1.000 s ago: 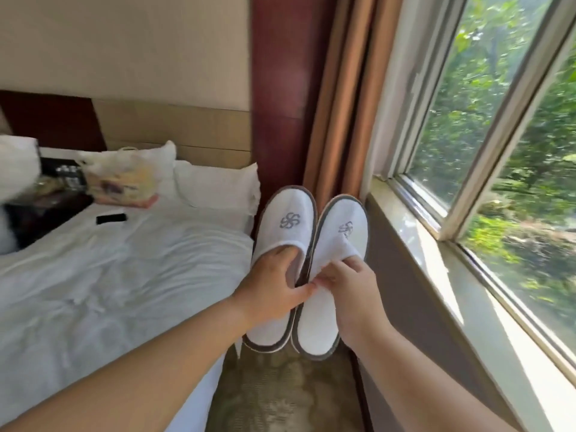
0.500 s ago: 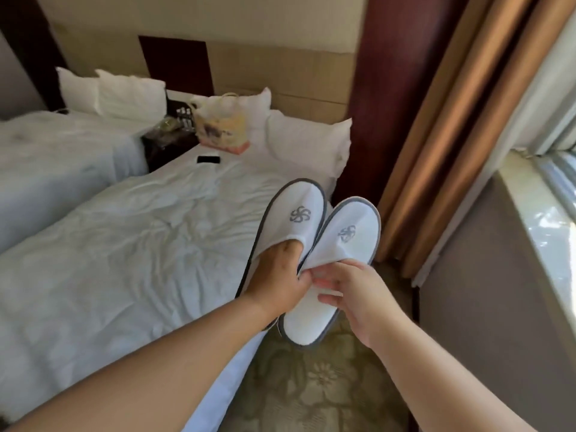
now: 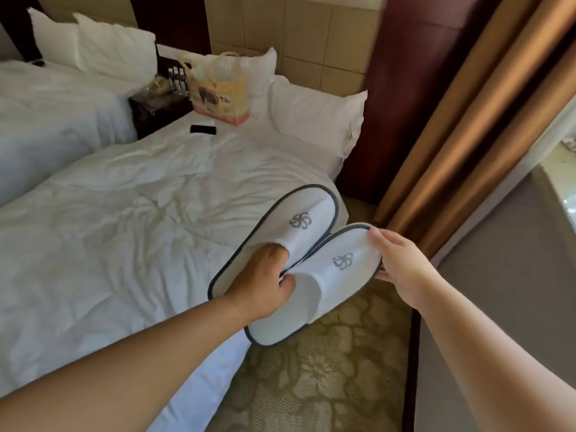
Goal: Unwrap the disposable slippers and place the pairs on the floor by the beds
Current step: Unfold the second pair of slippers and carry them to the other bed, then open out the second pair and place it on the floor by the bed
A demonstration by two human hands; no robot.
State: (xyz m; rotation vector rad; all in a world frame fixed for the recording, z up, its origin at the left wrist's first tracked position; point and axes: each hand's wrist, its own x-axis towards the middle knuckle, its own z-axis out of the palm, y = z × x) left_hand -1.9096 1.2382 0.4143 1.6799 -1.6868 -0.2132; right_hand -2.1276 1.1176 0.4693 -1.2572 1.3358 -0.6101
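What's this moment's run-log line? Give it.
left hand: grips slippers | right hand: pinches one's toe | state: unwrapped, in air by bed, not on floor

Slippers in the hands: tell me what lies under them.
The slippers, held by the left hand and right hand, hang above the patterned carpet at the bed edge. The floor straight beneath them is covered from view.
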